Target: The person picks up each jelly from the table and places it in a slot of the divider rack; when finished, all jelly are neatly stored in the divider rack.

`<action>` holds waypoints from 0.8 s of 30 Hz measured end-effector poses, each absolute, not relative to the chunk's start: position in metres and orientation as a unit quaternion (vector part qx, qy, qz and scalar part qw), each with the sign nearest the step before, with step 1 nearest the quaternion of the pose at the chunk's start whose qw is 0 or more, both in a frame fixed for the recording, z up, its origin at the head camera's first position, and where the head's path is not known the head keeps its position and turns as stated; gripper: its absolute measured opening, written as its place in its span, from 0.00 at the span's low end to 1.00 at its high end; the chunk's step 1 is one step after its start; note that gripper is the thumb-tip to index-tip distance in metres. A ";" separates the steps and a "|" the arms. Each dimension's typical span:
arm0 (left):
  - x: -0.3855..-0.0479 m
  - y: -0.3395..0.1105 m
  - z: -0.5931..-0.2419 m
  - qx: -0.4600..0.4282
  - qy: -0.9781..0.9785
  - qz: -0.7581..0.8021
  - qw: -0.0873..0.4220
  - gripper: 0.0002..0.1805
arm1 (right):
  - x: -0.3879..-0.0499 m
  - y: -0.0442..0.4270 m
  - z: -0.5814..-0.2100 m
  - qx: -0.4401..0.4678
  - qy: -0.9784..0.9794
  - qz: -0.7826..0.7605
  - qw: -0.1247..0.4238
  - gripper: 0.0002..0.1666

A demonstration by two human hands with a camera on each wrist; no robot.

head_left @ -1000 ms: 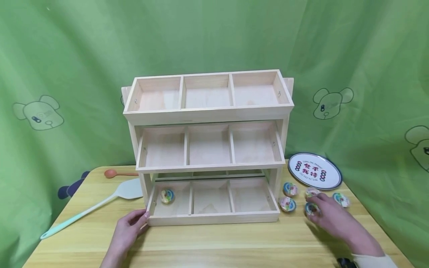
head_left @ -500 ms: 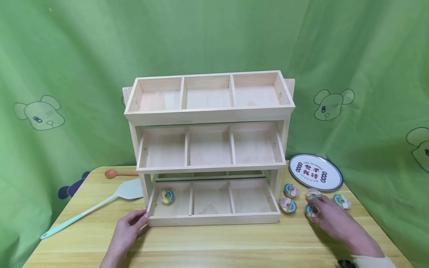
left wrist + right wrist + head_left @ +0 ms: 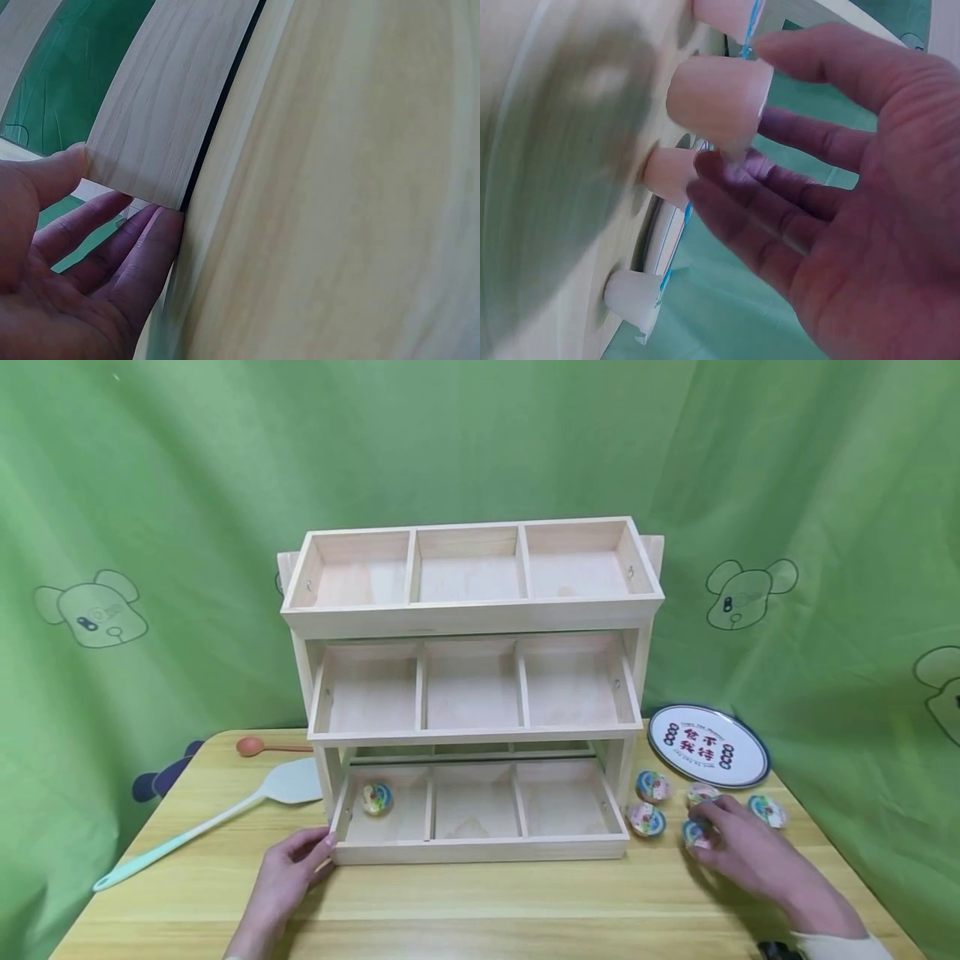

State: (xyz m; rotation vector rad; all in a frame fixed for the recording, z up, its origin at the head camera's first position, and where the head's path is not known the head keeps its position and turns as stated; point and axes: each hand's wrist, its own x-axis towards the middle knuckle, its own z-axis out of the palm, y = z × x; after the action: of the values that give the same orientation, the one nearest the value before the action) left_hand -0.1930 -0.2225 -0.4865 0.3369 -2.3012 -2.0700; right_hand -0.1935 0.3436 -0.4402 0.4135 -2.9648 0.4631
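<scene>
A three-tier wooden rack (image 3: pixel 472 618) stands mid-table, each tier split into three compartments. A small jelly cup (image 3: pixel 377 799) with a colourful lid lies in the bottom tier's left compartment. My left hand (image 3: pixel 288 877) holds the front left corner of the bottom tray (image 3: pixel 157 112), thumb on one edge and fingers along the other. On the right, my right hand (image 3: pixel 750 852) pinches another jelly cup (image 3: pixel 716 97) near its lid rim, between thumb and fingertips. Whether that cup touches the table is hard to tell. Several more jelly cups (image 3: pixel 647 819) stand around this hand.
An oval white plate (image 3: pixel 708 747) with a blue rim and red characters lies behind the cups. Left of the rack are a pale green spatula (image 3: pixel 217 822) and a small orange-red spoon (image 3: pixel 251 747). A green curtain (image 3: pixel 480 435) hangs behind the table.
The right hand's cup has tilted and shifted slightly, with the fingers closer about it. The left hand stays at the tray corner. The whole head view has drifted slightly.
</scene>
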 end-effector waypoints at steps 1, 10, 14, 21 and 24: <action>-0.193 -0.222 -0.487 0.108 -0.739 -0.665 0.014 0.20 | -0.193 0.343 -0.440 0.138 -0.977 0.155 0.055 0.29; -0.193 -0.222 -0.486 0.108 -0.738 -0.666 0.014 0.20 | -0.190 0.334 -0.433 0.144 -0.976 0.157 0.049 0.29; -0.193 -0.222 -0.486 0.109 -0.736 -0.668 0.014 0.20 | -0.187 0.328 -0.429 0.146 -0.976 0.158 0.045 0.31; -0.193 -0.223 -0.488 0.110 -0.738 -0.665 0.013 0.20 | -0.184 0.315 -0.424 0.151 -0.974 0.166 0.024 0.31; -0.193 -0.223 -0.488 0.111 -0.738 -0.665 0.011 0.20 | -0.182 0.310 -0.421 0.148 -0.975 0.164 0.020 0.32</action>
State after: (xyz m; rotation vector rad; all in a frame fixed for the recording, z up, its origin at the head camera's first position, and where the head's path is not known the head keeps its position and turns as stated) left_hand -0.1930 -0.2232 -0.4882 0.3466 -2.3030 -2.0752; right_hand -0.1823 0.3104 -0.4211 0.4590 -3.0259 0.5080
